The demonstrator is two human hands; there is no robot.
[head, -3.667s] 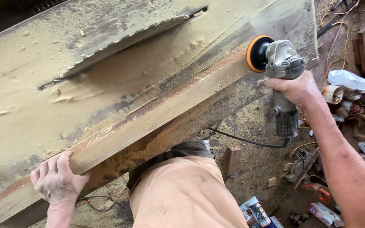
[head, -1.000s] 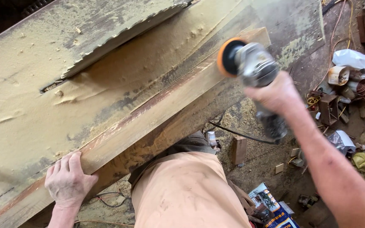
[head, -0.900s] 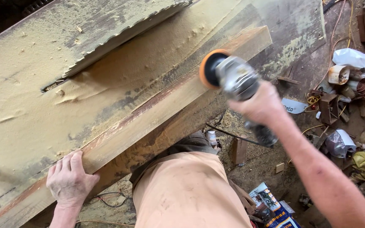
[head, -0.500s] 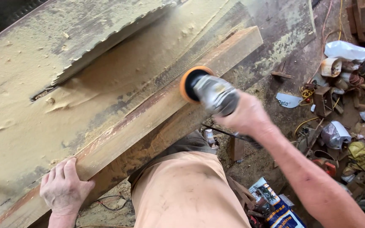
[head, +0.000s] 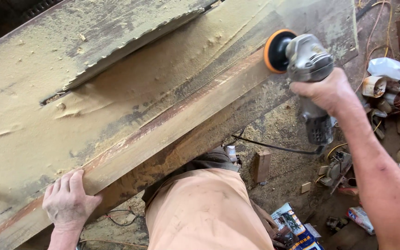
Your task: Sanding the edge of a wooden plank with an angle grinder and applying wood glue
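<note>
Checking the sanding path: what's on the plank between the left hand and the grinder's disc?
Head view: only bare plank surface with sawdust lies between the left hand and the grinder.

The right hand [head: 330, 92] now carries the grey angle grinder with the orange sanding disc [head: 297, 58] back out to the far right end of the long, dust-covered wooden plank [head: 181, 125], after sliding inward along its edge half a second ago. The left hand [head: 68, 201] sits slightly lower on the plank.
</note>
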